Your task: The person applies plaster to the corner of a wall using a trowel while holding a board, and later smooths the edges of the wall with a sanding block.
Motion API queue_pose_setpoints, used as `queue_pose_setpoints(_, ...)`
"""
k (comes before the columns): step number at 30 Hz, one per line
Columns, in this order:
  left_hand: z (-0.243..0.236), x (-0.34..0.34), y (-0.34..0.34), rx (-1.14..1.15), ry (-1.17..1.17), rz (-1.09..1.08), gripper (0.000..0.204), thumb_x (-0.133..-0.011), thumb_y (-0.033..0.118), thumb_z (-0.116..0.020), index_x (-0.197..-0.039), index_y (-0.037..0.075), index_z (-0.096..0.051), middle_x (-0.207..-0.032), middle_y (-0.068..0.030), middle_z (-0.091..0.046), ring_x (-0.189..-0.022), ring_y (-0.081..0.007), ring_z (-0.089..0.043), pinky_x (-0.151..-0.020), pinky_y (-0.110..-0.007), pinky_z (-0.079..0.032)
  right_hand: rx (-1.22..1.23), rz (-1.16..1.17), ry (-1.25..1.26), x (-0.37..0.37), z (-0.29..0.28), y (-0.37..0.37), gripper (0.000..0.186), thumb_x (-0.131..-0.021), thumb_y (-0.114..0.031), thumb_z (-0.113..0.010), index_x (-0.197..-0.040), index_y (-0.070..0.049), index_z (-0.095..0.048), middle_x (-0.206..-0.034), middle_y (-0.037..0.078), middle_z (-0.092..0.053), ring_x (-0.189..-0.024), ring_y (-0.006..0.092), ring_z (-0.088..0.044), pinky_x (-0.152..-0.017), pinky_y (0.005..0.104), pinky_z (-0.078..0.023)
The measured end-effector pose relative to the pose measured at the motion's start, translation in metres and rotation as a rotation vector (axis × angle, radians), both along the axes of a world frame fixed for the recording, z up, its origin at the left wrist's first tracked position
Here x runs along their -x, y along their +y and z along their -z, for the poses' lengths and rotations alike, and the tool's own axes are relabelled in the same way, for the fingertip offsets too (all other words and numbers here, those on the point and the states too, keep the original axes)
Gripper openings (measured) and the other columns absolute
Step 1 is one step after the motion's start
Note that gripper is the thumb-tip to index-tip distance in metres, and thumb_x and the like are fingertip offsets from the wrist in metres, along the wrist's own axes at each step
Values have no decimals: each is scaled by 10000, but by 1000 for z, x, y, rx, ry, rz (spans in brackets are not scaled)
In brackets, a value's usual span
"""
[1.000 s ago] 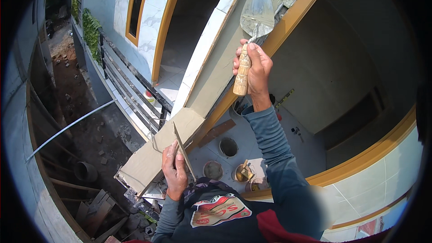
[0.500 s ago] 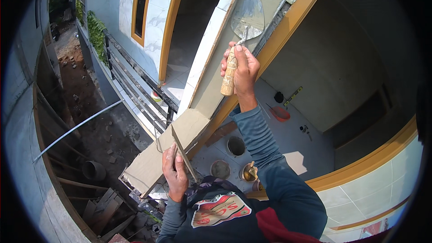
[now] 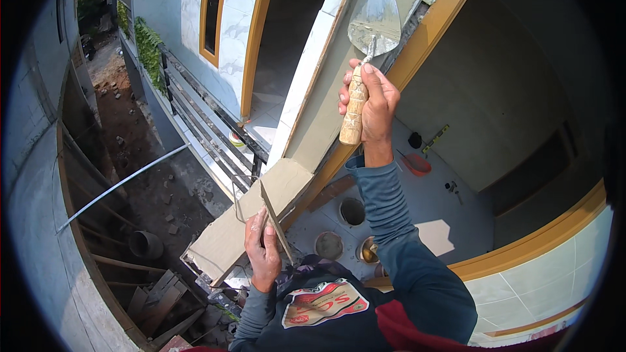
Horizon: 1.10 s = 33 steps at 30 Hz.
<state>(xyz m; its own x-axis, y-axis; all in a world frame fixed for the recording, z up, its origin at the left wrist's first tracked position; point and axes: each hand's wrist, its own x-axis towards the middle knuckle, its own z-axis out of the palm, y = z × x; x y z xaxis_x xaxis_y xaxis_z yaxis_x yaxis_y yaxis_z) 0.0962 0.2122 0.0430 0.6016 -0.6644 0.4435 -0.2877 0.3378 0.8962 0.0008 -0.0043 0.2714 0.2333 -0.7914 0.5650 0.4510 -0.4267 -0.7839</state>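
My right hand (image 3: 373, 105) is closed round the wooden handle of a trowel (image 3: 373, 16), whose mortar-smeared metal blade lies over a long strip of grey mortar (image 3: 313, 117) on a ledge edged with white tile and a thin wooden batten. Lower down, my left hand (image 3: 263, 248) grips a thin, flat board or blade (image 3: 279, 231), seen nearly edge-on, above the wide grey end (image 3: 215, 238) of the ledge. Its far face and exact kind are hidden. A bent thin metal rod (image 3: 239, 205) is beside that hand.
Below right, a tiled floor holds buckets (image 3: 352, 212), an orange basin (image 3: 416, 164) and a yellow level (image 3: 435, 138). A yellow door frame (image 3: 433, 26) borders the ledge. Left are a black railing (image 3: 202, 130), plants (image 3: 149, 52), a pale pipe (image 3: 124, 182) and a drop to dirt ground with planks (image 3: 156, 300).
The trowel in my right hand went down and left, then back up and right across the mortar strip. My left hand keeps its grip. The view has shifted slightly, moving the scene rightward.
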Motion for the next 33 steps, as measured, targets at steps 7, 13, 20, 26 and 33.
queue_pose_setpoints(7,8,1,1,-31,52,34,360,-999,128,-510,-1292,-65,-591,-1167,-219,-613,-1083,-315,-589,-987,-373,-434,-159,42,150,14,38,21,366,-1017,-245,-556,-1183,81,-549,-830,86,-592,-568,129,-580,-446,263,-492)
queue_pose_setpoints(13,4,0,2,-35,37,65,358,-1001,136,-512,-1289,-60,-594,-1166,-219,-612,-1078,-319,-590,-980,-378,-437,-250,56,203,28,107,31,357,-1012,-227,-571,-1196,79,-551,-824,87,-598,-571,128,-586,-461,262,-499)
queue_pose_setpoints(20,9,-1,1,-32,21,52,360,-1000,132,-511,-1295,-61,-590,-1154,-213,-610,-1071,-314,-591,-976,-371,-438,-279,53,433,79,163,61,370,-1009,-204,-571,-1214,104,-556,-852,107,-615,-575,138,-591,-461,279,-506)
queue_pose_setpoints(26,10,2,-9,-29,24,87,363,-997,126,-511,-1292,-70,-587,-1153,-211,-609,-1063,-308,-593,-972,-365,-440,-50,53,155,52,41,55,382,-1017,-217,-557,-1205,115,-554,-852,112,-610,-584,137,-587,-467,277,-506)
queue_pose_setpoints(33,2,6,-7,-8,27,94,351,-998,118,-505,-1284,-68,-589,-1140,-214,-611,-1056,-318,-594,-967,-367,-441,-155,-100,98,40,-47,28,398,-995,-258,-583,-1154,106,-556,-823,116,-591,-550,140,-572,-419,257,-491)
